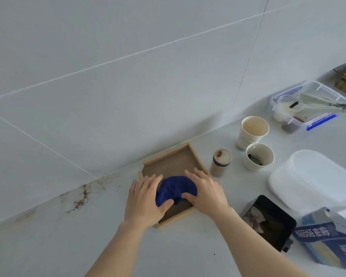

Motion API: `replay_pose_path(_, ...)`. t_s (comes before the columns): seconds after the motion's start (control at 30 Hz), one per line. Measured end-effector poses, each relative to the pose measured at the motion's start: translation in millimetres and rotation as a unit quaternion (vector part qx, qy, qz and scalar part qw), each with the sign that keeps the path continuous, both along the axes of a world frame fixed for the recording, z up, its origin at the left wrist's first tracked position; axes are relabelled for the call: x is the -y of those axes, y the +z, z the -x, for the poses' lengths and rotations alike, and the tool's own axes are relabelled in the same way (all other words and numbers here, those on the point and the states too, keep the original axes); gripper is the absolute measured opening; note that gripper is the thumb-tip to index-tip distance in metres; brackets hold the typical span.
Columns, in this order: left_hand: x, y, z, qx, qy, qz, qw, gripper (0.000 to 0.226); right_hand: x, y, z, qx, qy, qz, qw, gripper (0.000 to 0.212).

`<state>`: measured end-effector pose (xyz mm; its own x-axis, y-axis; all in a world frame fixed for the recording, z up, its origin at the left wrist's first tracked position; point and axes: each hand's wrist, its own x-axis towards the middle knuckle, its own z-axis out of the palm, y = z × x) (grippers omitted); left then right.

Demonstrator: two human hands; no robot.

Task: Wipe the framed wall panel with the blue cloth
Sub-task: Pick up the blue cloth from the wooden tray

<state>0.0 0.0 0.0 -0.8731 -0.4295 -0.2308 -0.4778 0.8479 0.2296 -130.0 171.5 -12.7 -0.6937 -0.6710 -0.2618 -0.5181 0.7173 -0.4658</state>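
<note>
A square brown panel with a light wooden frame (173, 163) lies flat on the pale counter, one corner near the wall. A crumpled blue cloth (175, 189) rests on the panel's near half. My left hand (145, 198) lies palm down over the cloth's left side, its thumb pressing the cloth. On the cloth's right side my right hand (205, 189) presses down, thumb tucked against the cloth. Both hands hold the cloth between them on the panel.
Right of the panel stand a small lidded jar (221, 162), two paper cups (252, 131) (259, 156), a clear box with utensils (310, 104), a white lidded tub (312, 180), a dark phone (270, 220) and a blue carton (326, 244). Brown stains (82, 196) mark the counter at left.
</note>
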Motion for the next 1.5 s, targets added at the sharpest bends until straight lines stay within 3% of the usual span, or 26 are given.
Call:
replay_pose_path(0.23,-14,-17,3,0.014,0.001,-0.005,1.0,0.078,-3,-19,1,-0.004,-0.004,0.001,1.0,0.07)
replay_pose_path(0.6,-16,-17,12,-0.011,0.034,0.032,0.999,0.028,-8,-22,0,-0.023,-0.03,0.026,0.999,0.039)
replay_pose_path(0.8,-9,-2,12,-0.038,0.039,0.021,0.998,0.023,-9,-10,5,-0.042,-0.05,0.025,0.998,0.032)
replay_pose_path(1.5,52,133,-44,-0.194,0.06,0.06,0.977,0.009,45,132,-35,-0.138,-0.048,0.086,0.986,0.041)
